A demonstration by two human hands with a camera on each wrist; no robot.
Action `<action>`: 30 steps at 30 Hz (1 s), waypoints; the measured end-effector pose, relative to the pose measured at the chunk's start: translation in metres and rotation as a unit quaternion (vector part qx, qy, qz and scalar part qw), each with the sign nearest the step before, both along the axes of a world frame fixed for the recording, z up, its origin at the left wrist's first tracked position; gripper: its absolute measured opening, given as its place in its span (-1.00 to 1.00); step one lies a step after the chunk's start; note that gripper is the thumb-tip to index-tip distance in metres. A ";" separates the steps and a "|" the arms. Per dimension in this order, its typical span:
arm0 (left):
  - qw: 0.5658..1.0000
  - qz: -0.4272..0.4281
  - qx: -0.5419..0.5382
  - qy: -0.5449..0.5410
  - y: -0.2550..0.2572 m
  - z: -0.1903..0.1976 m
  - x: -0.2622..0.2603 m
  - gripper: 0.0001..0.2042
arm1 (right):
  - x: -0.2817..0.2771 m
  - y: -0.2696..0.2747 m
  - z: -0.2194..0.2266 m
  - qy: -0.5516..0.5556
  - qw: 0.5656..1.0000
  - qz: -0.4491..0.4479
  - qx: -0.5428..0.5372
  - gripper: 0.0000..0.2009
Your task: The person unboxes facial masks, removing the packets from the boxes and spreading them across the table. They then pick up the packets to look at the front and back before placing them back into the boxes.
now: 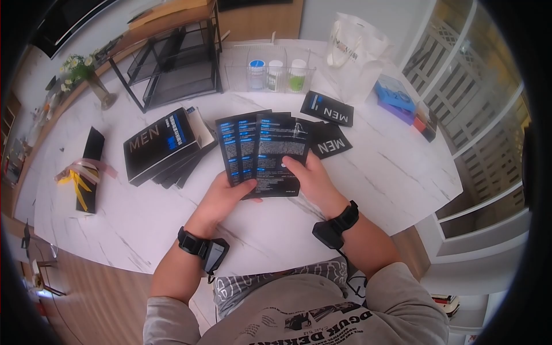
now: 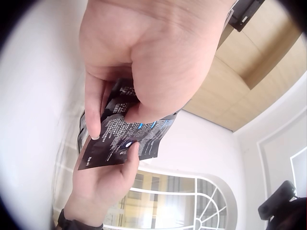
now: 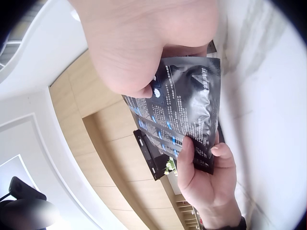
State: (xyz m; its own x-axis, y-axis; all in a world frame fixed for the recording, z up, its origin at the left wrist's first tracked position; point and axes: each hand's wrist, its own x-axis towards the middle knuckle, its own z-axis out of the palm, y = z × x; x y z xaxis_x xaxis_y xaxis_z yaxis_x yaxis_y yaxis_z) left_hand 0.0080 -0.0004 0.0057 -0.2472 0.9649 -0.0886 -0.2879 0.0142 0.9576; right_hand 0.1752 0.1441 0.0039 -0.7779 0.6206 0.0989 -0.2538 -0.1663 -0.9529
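Several black packets with blue and white print [image 1: 279, 152] are fanned out above the table. The left hand [image 1: 221, 195] pinches their lower left part, its thumb lying on the printed face. At the right side the right hand [image 1: 316, 181] grips the fan, thumb on the front packet and fingers behind. In the left wrist view the packets [image 2: 112, 136] stand between both hands. The right wrist view shows the front packet [image 3: 192, 100] under the right thumb, with the left hand [image 3: 206, 184] at the other end.
Black MEN boxes [image 1: 152, 144] are at the left, beside a ribboned black box [image 1: 89, 172]. Two MEN packages [image 1: 328, 108] lie at the right. Behind stand a mesh rack [image 1: 178, 72], a clear organizer [image 1: 236, 75] with bottles, a white bag [image 1: 356, 57] and a blue box [image 1: 395, 95].
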 end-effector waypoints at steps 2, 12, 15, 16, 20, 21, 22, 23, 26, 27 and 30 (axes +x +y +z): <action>1.000 0.000 -0.001 0.005 0.001 0.000 0.000 -0.73 | 0.000 0.001 -0.001 -0.001 1.000 -0.002 0.001 -0.70; 1.000 -0.003 0.001 0.007 0.000 0.004 0.001 -0.74 | -0.001 0.000 -0.002 0.007 1.000 -0.022 0.011 -0.72; 1.000 -0.001 -0.002 0.000 0.000 0.003 0.001 -0.74 | -0.002 0.000 -0.004 0.006 0.999 -0.027 0.019 -0.72; 1.000 0.002 -0.004 -0.003 0.000 0.003 0.001 -0.74 | -0.003 0.000 -0.003 0.006 0.999 -0.029 0.022 -0.72; 1.000 -0.004 -0.002 0.007 0.000 0.005 0.002 -0.75 | -0.002 -0.001 0.000 -0.013 0.999 -0.036 0.021 -0.73; 1.000 -0.008 0.000 0.012 0.000 0.005 0.001 -0.75 | -0.002 -0.001 -0.002 -0.011 0.999 -0.035 0.020 -0.73; 1.000 -0.011 0.002 0.016 0.000 0.006 0.001 -0.75 | -0.002 0.000 -0.003 -0.008 0.999 -0.034 0.019 -0.73; 1.000 -0.011 0.002 0.017 -0.001 0.005 0.000 -0.75 | -0.002 -0.001 -0.003 -0.005 0.999 -0.034 0.019 -0.73; 1.000 -0.009 0.003 0.018 -0.001 0.003 0.000 -0.76 | -0.002 -0.002 0.000 0.003 0.999 -0.029 0.022 -0.72; 1.000 -0.007 0.004 0.016 -0.001 0.002 0.000 -0.76 | -0.002 -0.002 0.001 0.003 0.999 -0.027 0.024 -0.72; 1.000 -0.006 0.002 0.015 0.000 0.004 0.001 -0.76 | -0.002 -0.001 0.000 0.002 0.999 -0.025 0.031 -0.73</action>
State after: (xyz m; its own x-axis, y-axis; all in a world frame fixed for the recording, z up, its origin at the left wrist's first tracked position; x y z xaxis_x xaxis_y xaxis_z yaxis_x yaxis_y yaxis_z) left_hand 0.0087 -0.0008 0.0093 -0.2379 0.9681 -0.0782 -0.2587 0.0145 0.9658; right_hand 0.1736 0.1431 0.0037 -0.7457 0.6512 0.1412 -0.2644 -0.0946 -0.9598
